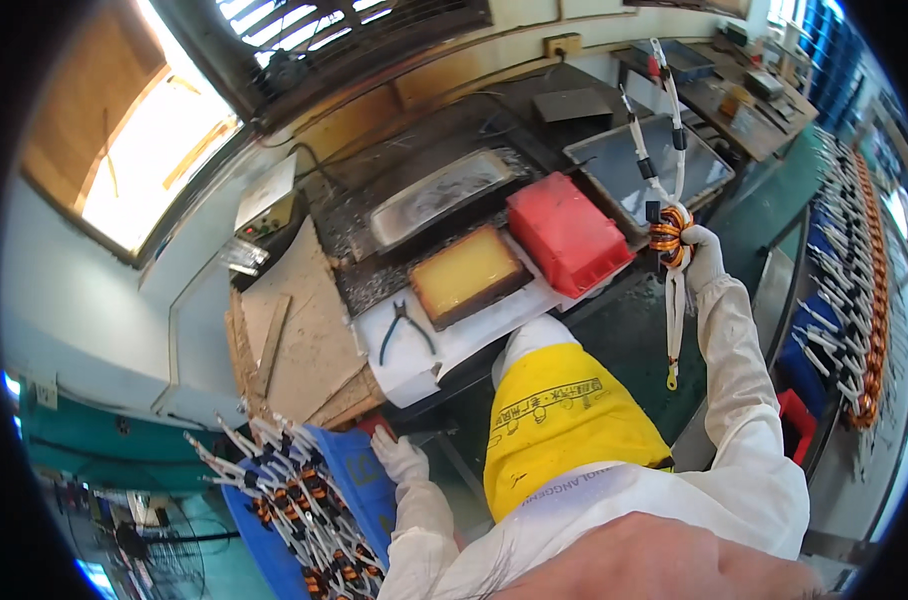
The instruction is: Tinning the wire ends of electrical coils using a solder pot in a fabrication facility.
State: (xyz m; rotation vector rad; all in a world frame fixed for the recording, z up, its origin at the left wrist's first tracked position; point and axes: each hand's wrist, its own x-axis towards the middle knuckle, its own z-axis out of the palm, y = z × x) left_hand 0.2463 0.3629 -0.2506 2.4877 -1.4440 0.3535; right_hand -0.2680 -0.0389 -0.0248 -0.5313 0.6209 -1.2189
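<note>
Part hidden, cut short or too small to tell.
Cannot see all the fingers of the right hand (pixel 707 260) behind the wound coil (pixel 669 240), nor judge contact between the left hand (pixel 402 460) and the blue bin (pixel 349 450) just beside it. Cannot follow that bin past the lower edge, or identify the red piece (pixel 799 425) beside the right sleeve (pixel 734 350). Cannot count the packed coils (pixel 872 300) along the right, nor separate the blades of the fan (pixel 134 545) at left.

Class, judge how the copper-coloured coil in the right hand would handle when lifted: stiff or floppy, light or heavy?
The coil is probably heavy for its size, as it looks densely wound and metallic. Its white leads seem semi-stiff, extending fairly straight. They may snag, reaching well beyond the coil.
</note>
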